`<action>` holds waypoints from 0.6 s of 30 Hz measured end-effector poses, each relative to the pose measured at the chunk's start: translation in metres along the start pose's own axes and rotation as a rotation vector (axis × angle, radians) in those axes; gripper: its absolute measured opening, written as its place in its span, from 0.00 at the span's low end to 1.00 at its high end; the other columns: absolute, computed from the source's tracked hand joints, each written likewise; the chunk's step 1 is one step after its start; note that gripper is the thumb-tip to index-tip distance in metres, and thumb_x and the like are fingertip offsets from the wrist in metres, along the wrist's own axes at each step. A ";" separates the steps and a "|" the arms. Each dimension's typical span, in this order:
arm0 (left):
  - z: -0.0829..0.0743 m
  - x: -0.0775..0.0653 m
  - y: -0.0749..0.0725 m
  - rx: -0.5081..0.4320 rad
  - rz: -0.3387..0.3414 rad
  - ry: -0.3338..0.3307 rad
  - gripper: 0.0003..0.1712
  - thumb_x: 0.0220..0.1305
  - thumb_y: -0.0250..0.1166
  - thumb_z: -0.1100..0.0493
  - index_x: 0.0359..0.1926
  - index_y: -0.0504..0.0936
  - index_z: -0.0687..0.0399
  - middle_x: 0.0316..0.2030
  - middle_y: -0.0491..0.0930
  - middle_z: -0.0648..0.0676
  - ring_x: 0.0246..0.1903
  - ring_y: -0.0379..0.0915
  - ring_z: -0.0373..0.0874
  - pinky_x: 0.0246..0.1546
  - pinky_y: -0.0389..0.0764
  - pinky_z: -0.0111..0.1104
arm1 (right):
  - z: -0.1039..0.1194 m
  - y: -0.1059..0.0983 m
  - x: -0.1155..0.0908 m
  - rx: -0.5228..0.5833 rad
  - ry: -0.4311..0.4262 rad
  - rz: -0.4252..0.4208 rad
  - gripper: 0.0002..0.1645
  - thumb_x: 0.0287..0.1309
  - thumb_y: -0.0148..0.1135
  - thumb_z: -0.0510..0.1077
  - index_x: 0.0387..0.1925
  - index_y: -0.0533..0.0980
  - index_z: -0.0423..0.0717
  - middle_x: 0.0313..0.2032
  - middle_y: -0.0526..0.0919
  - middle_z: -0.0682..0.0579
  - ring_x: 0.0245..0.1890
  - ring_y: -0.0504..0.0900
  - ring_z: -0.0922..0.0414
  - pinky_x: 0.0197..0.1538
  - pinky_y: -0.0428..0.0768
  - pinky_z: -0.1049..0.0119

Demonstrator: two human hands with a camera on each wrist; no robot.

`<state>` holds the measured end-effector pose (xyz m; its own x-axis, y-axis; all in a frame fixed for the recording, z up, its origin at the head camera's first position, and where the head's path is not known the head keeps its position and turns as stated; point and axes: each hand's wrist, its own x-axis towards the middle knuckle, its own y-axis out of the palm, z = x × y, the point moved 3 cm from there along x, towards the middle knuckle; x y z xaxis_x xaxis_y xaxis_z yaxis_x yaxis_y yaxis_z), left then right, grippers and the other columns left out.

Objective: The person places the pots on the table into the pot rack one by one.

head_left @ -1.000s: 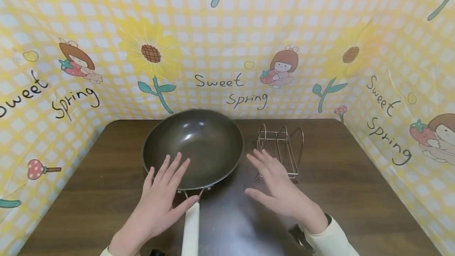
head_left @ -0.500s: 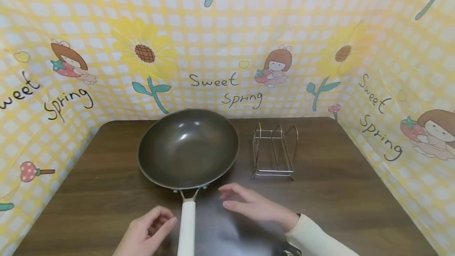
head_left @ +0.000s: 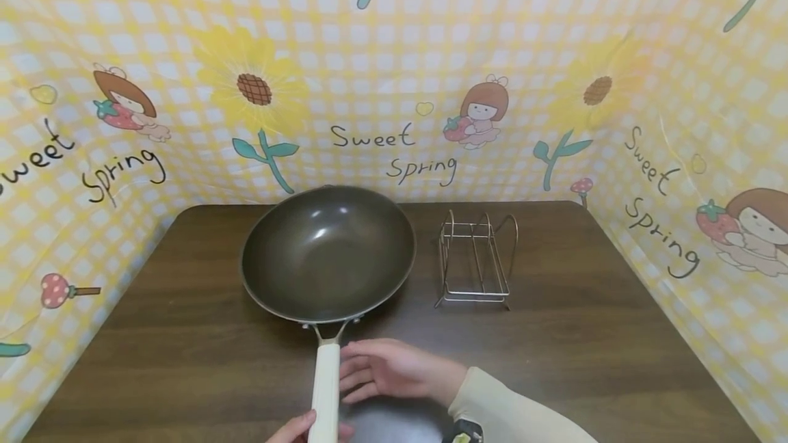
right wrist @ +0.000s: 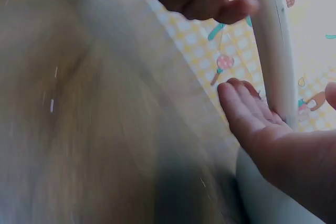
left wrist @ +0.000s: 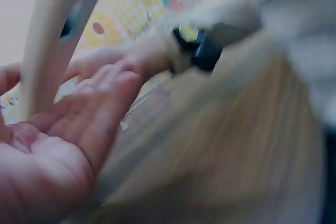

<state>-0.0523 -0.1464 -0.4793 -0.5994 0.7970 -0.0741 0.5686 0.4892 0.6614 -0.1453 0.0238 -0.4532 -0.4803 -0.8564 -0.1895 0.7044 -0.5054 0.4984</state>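
My left hand [left wrist: 63,153] is at the handle [head_left: 326,388], low in the head view, thumb against its left edge, fingers under and to its right; I cannot tell whether they grip. My right hand [head_left: 394,369] is just beside the handle's right edge, fingers loosely extended. The pan [head_left: 329,258] sits left of centre, its far rim overlapping the table's [head_left: 585,333] back edge. Table surface separates it from the rack [head_left: 478,260], and continues rightward.
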 end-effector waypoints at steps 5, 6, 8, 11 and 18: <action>0.003 0.011 0.003 -0.170 0.150 0.013 0.25 0.74 0.51 0.43 0.60 0.80 0.50 0.55 0.81 0.53 0.56 0.76 0.41 0.59 0.70 0.30 | -0.002 0.009 0.009 0.088 0.006 0.029 0.25 0.74 0.43 0.46 0.61 0.66 0.31 0.56 0.77 0.31 0.48 0.82 0.53 0.61 0.74 0.53; 0.004 0.013 0.004 -0.201 0.164 0.019 0.25 0.73 0.52 0.44 0.60 0.80 0.51 0.56 0.81 0.53 0.57 0.75 0.41 0.59 0.70 0.29 | -0.003 0.011 0.010 0.097 0.002 0.030 0.26 0.74 0.43 0.45 0.63 0.65 0.29 0.58 0.75 0.29 0.49 0.82 0.52 0.61 0.74 0.53; 0.004 0.016 0.008 -0.247 0.203 0.036 0.25 0.72 0.53 0.45 0.61 0.78 0.52 0.56 0.81 0.52 0.58 0.75 0.40 0.60 0.68 0.28 | -0.004 0.015 0.013 0.112 -0.004 0.030 0.24 0.74 0.44 0.43 0.62 0.64 0.30 0.61 0.71 0.27 0.53 0.81 0.49 0.61 0.74 0.52; 0.003 0.020 0.017 -0.254 0.281 0.100 0.24 0.73 0.53 0.48 0.64 0.76 0.52 0.57 0.80 0.49 0.58 0.73 0.37 0.59 0.67 0.26 | -0.007 0.020 0.019 0.113 -0.016 0.009 0.17 0.72 0.48 0.40 0.58 0.67 0.38 0.58 0.75 0.29 0.57 0.79 0.44 0.60 0.75 0.53; 0.006 0.029 0.024 -0.294 0.274 0.146 0.16 0.74 0.52 0.57 0.57 0.78 0.47 0.47 0.84 0.39 0.51 0.77 0.30 0.54 0.69 0.20 | -0.007 0.024 0.026 0.045 -0.036 -0.017 0.18 0.70 0.50 0.38 0.59 0.64 0.37 0.57 0.74 0.25 0.57 0.78 0.39 0.54 0.79 0.56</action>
<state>-0.0529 -0.1095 -0.4705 -0.5337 0.8148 0.2265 0.5459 0.1274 0.8281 -0.1372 -0.0115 -0.4524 -0.5112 -0.8429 -0.1678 0.6724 -0.5138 0.5327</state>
